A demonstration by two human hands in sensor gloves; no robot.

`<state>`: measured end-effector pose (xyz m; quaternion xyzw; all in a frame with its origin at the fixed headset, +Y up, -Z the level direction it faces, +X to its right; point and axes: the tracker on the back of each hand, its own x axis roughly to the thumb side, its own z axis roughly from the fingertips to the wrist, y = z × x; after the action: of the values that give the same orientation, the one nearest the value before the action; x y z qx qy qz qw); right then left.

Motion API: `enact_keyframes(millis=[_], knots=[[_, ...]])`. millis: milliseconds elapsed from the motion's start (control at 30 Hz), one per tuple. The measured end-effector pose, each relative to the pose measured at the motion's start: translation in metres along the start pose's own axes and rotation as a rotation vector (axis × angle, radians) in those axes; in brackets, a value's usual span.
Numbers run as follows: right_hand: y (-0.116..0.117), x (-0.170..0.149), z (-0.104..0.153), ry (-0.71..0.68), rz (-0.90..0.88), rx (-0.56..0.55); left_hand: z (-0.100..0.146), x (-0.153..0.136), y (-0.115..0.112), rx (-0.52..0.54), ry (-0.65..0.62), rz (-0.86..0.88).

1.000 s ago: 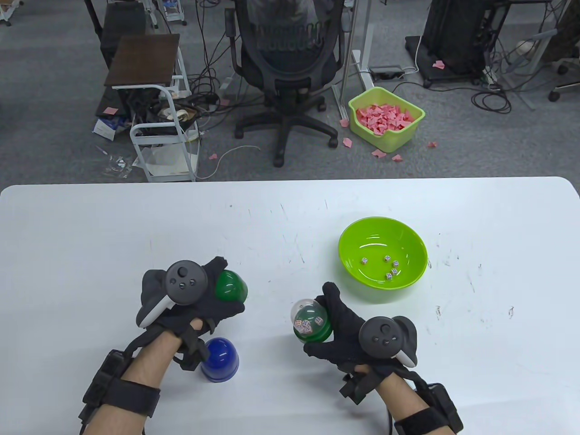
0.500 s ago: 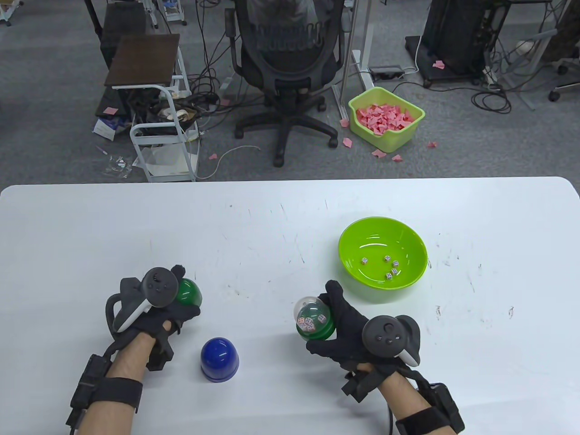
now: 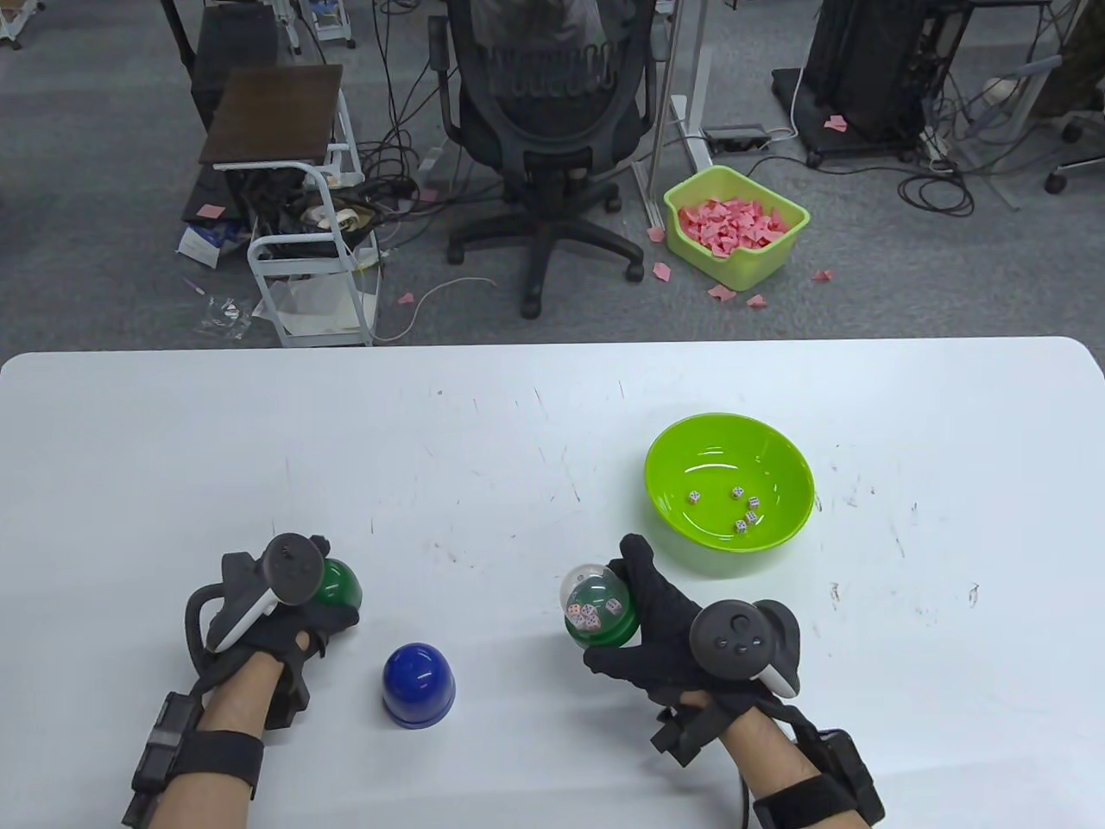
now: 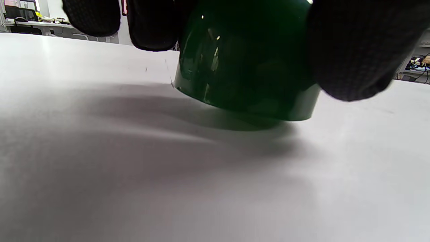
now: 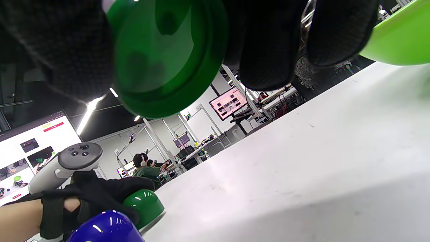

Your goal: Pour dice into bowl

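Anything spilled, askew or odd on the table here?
Nothing spilled: five dice lie inside the green bowl, none on the table. The dice tray gripped by the right hand sits tilted, off the table.
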<state>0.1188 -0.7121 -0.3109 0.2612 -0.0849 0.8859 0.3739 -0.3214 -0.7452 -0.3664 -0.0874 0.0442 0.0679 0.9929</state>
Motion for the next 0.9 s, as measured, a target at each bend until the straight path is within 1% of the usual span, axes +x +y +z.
enact_keyframes(millis=[200,300,400,500,600,767,800,900], knots=[[-0.001,0.000,0.000,-0.001,-0.004,-0.003,-0.001,-0.001,-0.008,-0.024,0.010,0.014],[-0.001,0.000,0.000,-0.002,-0.006,-0.006,-0.001,0.000,-0.008,-0.045,0.016,0.023],[-0.001,0.000,0.000,-0.003,-0.006,-0.007,0.000,0.002,-0.003,-0.066,0.016,0.042],[-0.001,0.000,0.000,-0.005,-0.004,-0.006,0.004,0.009,0.012,-0.024,-0.007,0.104],[-0.001,0.000,0.000,-0.007,0.007,-0.003,0.009,0.021,0.029,0.000,-0.059,0.185],[0.000,0.000,0.000,-0.005,0.028,0.005,0.023,0.058,0.058,0.034,-0.200,0.231],[0.000,0.001,0.000,-0.005,0.031,0.006,0.025,0.063,0.060,0.037,-0.218,0.236],[0.001,0.002,0.000,-0.011,0.052,0.012,0.036,0.090,0.068,0.034,-0.319,0.270]])
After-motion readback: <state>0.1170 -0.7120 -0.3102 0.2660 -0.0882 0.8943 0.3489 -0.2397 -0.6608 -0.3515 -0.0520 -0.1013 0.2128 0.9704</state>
